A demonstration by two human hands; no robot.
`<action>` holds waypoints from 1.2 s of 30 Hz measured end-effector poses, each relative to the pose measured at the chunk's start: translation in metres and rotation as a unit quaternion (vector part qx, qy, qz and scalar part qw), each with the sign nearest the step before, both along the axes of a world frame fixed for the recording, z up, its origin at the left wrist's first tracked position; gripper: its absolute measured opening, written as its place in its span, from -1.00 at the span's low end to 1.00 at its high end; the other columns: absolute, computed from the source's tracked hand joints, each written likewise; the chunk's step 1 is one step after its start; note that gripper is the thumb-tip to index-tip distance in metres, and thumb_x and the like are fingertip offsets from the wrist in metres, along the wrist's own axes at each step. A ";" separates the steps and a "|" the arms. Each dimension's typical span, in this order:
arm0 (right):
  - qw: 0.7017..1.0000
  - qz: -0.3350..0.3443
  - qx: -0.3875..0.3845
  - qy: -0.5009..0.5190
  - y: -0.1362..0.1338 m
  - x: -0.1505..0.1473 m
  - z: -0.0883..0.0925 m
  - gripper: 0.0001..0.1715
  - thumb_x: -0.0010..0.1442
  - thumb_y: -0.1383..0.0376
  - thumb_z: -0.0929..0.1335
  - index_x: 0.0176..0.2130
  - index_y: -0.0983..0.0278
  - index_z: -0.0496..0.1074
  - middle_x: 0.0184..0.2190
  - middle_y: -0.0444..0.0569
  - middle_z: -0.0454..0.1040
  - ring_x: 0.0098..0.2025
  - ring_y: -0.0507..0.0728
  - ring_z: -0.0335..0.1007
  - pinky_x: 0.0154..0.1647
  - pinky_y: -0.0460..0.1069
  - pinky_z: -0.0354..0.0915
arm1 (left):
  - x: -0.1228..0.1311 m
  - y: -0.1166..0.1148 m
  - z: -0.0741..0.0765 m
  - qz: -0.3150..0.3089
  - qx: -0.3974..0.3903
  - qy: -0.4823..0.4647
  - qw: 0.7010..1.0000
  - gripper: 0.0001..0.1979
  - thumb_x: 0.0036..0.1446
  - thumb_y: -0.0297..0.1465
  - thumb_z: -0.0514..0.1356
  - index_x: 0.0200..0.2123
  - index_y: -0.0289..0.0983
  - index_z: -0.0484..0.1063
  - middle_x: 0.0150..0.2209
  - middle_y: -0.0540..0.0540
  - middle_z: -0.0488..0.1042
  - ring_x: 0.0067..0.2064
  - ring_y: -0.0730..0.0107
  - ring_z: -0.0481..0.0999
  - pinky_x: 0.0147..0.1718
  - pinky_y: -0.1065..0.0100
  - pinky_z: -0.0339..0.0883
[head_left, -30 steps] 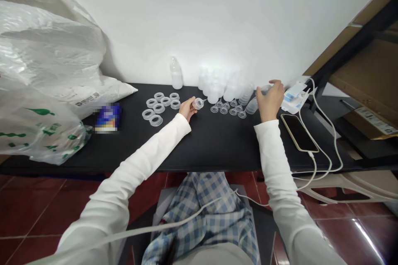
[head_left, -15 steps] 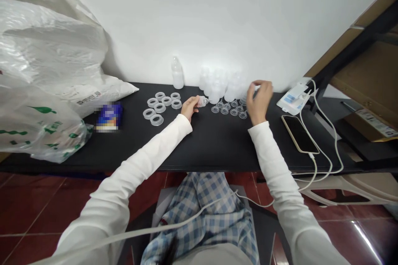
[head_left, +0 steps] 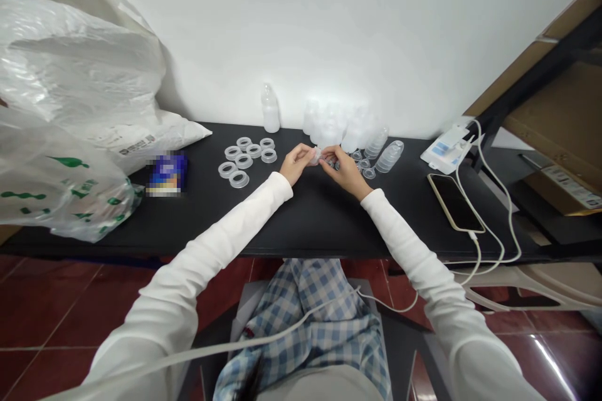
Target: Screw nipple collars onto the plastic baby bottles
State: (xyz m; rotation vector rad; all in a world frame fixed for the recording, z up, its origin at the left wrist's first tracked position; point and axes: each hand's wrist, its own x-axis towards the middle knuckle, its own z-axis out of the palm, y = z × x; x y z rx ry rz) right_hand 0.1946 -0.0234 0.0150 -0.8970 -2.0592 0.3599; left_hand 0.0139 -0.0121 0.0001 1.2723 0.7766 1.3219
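My left hand (head_left: 296,164) and my right hand (head_left: 341,170) meet over the black table (head_left: 305,219), both pinching a small clear plastic bottle part (head_left: 316,155). Its exact shape is mostly hidden by my fingers. Behind my right hand lie several clear silicone teats (head_left: 364,166), some partly covered by my fingers. Several clear plastic rings (head_left: 243,161) lie to the left of my left hand. Several clear bottles (head_left: 329,125) stand along the wall, and one bottle (head_left: 269,109) stands apart from them.
Two stacks of clear cups (head_left: 383,150) stand right of the teats. A phone (head_left: 455,202), a white box (head_left: 444,151) and white cables (head_left: 489,216) lie further right. Plastic bags (head_left: 70,75) and a blurred blue packet (head_left: 167,174) lie at the left.
My right hand has moved left from beside the teats to my left hand. My left hand has shifted slightly right, and both now hold the clear part together.
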 end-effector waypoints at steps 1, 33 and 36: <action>1.000 0.004 -0.007 0.012 0.000 -0.001 0.000 -0.73 0.31 0.14 0.34 -0.04 0.21 0.32 -0.14 0.02 0.53 -0.13 0.15 0.50 -0.07 0.06 0.40 | 0.001 0.001 -0.002 0.006 0.003 0.003 1.000 -0.51 0.02 0.02 0.39 -0.34 -0.23 0.30 -0.33 -0.01 0.57 -0.21 0.41 0.60 -0.14 0.33 0.50; 0.903 -0.089 0.047 -0.417 -0.030 0.083 0.027 -0.76 0.26 0.36 0.32 -0.09 0.30 0.52 -0.20 0.15 0.53 -0.10 0.32 0.43 -0.07 0.17 0.33 | -0.108 -0.048 -0.004 0.186 0.132 0.461 0.858 -0.68 0.09 -0.21 0.35 -0.23 -0.20 0.31 -0.15 -0.14 0.55 -0.07 0.18 0.55 -0.07 0.15 0.49; 0.886 -0.086 0.004 -0.456 -0.026 0.082 0.026 -0.75 0.23 0.36 0.36 -0.10 0.29 0.57 -0.17 0.16 0.53 -0.07 0.33 0.42 -0.07 0.17 0.32 | -0.115 -0.054 -0.007 0.187 0.169 0.530 0.810 -0.74 0.14 -0.26 0.31 -0.20 -0.20 0.33 -0.13 -0.17 0.54 0.03 0.10 0.49 0.06 0.07 0.44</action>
